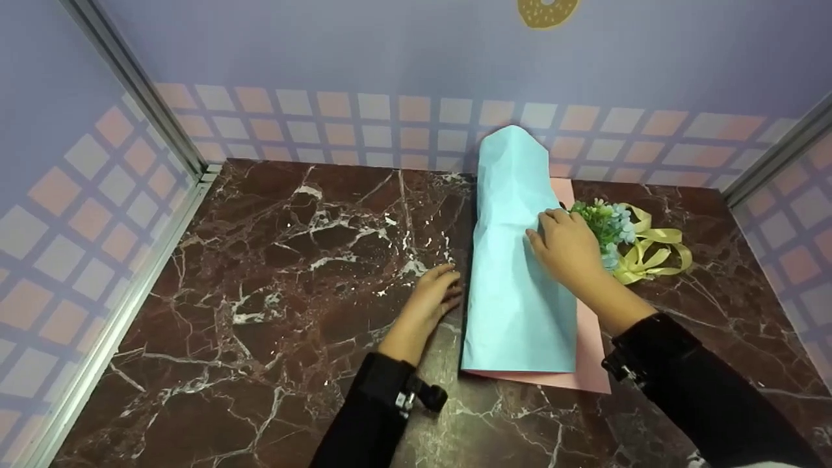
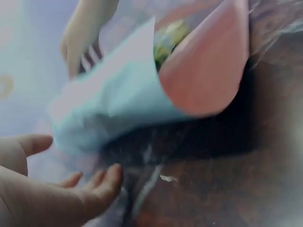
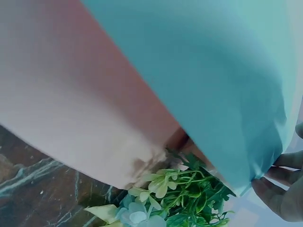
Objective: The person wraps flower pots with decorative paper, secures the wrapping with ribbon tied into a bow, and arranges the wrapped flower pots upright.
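The blue paper [image 1: 517, 299] lies on the surface [image 1: 214, 325], pointing lengthwise toward the wall [image 1: 338, 52]; the right grip [image 1: 567, 248], unclenched, presses its right side, while the left grip [image 1: 429, 296], loose and holding nothing, sits just beside its left.

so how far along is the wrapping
Done: the paper is folded over, blue side out, pink inside. In hand: the right hand rests on it near the flowers; the left hand is alongside, empty. Left, probably: securing it, since the yellow ribbon lies in loose loops.
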A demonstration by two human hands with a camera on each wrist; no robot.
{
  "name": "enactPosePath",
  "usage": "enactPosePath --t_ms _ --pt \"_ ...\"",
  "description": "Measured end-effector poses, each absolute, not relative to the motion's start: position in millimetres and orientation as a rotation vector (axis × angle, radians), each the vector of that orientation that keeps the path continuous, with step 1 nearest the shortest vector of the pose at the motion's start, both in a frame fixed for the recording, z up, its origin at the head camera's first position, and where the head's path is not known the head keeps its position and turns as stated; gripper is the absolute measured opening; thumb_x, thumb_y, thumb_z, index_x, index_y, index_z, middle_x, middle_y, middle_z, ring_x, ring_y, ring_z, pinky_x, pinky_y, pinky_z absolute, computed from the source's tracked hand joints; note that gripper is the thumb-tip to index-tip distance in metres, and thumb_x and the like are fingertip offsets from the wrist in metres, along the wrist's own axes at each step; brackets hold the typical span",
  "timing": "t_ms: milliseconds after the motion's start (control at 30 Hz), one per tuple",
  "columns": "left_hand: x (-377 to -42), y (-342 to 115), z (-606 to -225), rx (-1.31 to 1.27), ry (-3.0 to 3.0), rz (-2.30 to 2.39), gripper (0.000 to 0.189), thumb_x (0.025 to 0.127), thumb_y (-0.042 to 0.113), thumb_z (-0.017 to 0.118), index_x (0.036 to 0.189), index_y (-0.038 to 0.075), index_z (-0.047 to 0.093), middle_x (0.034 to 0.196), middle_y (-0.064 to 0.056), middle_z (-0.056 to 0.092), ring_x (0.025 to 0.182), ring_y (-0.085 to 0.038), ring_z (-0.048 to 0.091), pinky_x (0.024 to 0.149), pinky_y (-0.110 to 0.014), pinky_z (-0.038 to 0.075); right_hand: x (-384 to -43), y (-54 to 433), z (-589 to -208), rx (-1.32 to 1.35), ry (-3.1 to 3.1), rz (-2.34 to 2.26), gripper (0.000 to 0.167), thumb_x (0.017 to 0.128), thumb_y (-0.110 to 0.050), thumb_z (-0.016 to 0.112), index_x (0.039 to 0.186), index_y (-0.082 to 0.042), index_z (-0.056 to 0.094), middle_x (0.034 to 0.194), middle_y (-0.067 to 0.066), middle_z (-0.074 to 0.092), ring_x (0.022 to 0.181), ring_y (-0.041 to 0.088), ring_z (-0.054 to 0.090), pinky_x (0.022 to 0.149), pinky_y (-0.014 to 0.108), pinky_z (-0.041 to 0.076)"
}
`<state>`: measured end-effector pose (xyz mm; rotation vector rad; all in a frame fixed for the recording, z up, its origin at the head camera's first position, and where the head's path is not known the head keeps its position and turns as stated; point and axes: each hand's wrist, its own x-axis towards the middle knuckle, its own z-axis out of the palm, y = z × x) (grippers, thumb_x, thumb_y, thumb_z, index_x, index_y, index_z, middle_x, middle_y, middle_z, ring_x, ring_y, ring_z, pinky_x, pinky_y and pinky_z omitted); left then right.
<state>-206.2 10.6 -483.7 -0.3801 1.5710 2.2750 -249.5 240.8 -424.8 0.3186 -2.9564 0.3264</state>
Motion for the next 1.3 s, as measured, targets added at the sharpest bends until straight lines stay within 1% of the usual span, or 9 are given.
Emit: enactPosePath --t_ms 167,300,433,567,700,933,1033,1167,1300 --pt "-223.1 2.1 -508.7 -0.416 1.140 2.517 0.043 0.104 0.011 0.042 0.144 -0.005 0.036 0.134 -0.027 0.047 0.120 -0.037 0.053 0.101 -0.043 0.045 -253.7 235.9 -427.7 0.250 -2.920 0.330 0.045 0.101 -0.031 0.051 0.120 0.008 0.062 0.120 0.026 0.059 0.109 0.046 0.052 0.095 0.056 0.042" --pt "-221.1 -10.1 -523.2 -0.287 0.926 2.573 0.046 0.107 0.017 0.034 0.149 -0.001 0.027 0.146 -0.027 0.037 0.133 -0.037 0.040 0.106 -0.045 0.039 -253.5 231.1 -430.4 0.179 -2.890 0.366 0.041 0.100 -0.031 0.052 0.111 0.006 0.067 0.112 0.024 0.062 0.100 0.044 0.054 0.087 0.056 0.045" --pt "-215.0 -18.7 -531.1 -0.168 0.797 2.584 0.050 0.108 0.021 0.030 0.153 0.004 0.018 0.152 -0.025 0.027 0.140 -0.037 0.030 0.110 -0.047 0.033 -251.5 228.6 -431.1 0.147 -2.850 0.400 0.037 0.099 -0.030 0.055 0.103 0.004 0.069 0.103 0.020 0.063 0.092 0.041 0.056 0.079 0.054 0.048" --pt "-209.4 -19.5 -533.0 -0.130 0.752 2.586 0.052 0.107 0.023 0.028 0.154 0.004 0.015 0.154 -0.026 0.023 0.141 -0.037 0.026 0.111 -0.048 0.031 -248.0 230.8 -430.1 0.132 -2.816 0.414 0.033 0.097 -0.029 0.058 0.099 0.002 0.069 0.098 0.016 0.063 0.088 0.038 0.057 0.073 0.054 0.049" --pt "-204.3 -17.8 -531.6 -0.180 0.741 2.603 0.052 0.107 0.025 0.028 0.153 0.002 0.017 0.154 -0.025 0.024 0.141 -0.038 0.027 0.111 -0.049 0.031 -245.4 234.1 -427.2 0.126 -2.819 0.411 0.033 0.098 -0.031 0.057 0.097 0.000 0.069 0.098 0.014 0.062 0.087 0.037 0.057 0.069 0.055 0.049" --pt "-205.4 -12.6 -526.9 -0.194 0.780 2.612 0.052 0.107 0.026 0.028 0.152 0.000 0.020 0.152 -0.027 0.028 0.139 -0.040 0.031 0.110 -0.049 0.033 -249.4 242.5 -424.6 0.154 -2.807 0.447 0.030 0.097 -0.030 0.057 0.094 -0.001 0.067 0.102 0.014 0.063 0.092 0.038 0.058 0.072 0.055 0.048" --pt "-209.2 -12.2 -525.4 -0.189 0.782 2.612 0.052 0.107 0.026 0.028 0.151 0.000 0.021 0.151 -0.027 0.029 0.138 -0.040 0.031 0.110 -0.049 0.033 -251.6 244.8 -425.0 0.159 -2.808 0.462 0.029 0.098 -0.029 0.056 0.096 -0.002 0.067 0.100 0.012 0.062 0.094 0.037 0.057 0.073 0.053 0.047" --pt "-215.1 -14.4 -525.8 -0.183 0.780 2.618 0.052 0.107 0.026 0.028 0.151 0.000 0.021 0.151 -0.027 0.029 0.138 -0.039 0.032 0.110 -0.049 0.033 -253.4 241.2 -426.6 0.158 -2.807 0.439 0.031 0.098 -0.029 0.054 0.104 -0.002 0.069 0.105 0.013 0.063 0.097 0.037 0.056 0.075 0.055 0.048" --pt "-220.7 -15.4 -527.0 -0.164 0.792 2.617 0.052 0.106 0.026 0.029 0.151 0.000 0.021 0.151 -0.027 0.029 0.137 -0.039 0.034 0.110 -0.049 0.033 -254.1 236.1 -426.1 0.151 -2.804 0.427 0.032 0.097 -0.027 0.055 0.109 -0.002 0.070 0.111 0.015 0.064 0.101 0.038 0.055 0.081 0.056 0.049"
